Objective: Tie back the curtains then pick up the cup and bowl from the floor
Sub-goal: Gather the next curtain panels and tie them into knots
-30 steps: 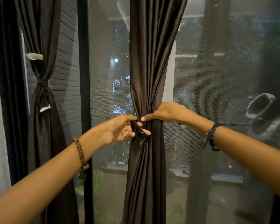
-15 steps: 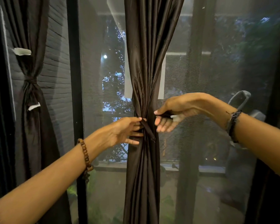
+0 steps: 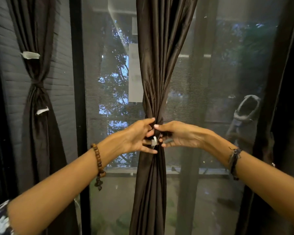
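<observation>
A dark brown curtain [image 3: 157, 68] hangs in the middle of the window, gathered tight at its waist by a dark tie-back band [image 3: 157, 121]. My left hand [image 3: 136, 136] and my right hand [image 3: 178, 135] meet at that waist from either side. Both pinch the ends of the band, and a small white tag [image 3: 154, 142] shows between their fingers. A second dark curtain [image 3: 37, 99] at the left is tied at its middle with its own band. No cup or bowl is in view.
A black window frame post [image 3: 77, 99] stands between the two curtains. Mesh screen and glass [image 3: 219, 99] fill the window behind them. More dark curtain fabric [image 3: 288, 116] hangs at the right edge.
My right hand came down and left to meet my left hand at the curtain's waist. The band's end with the white tag now sits between both hands.
</observation>
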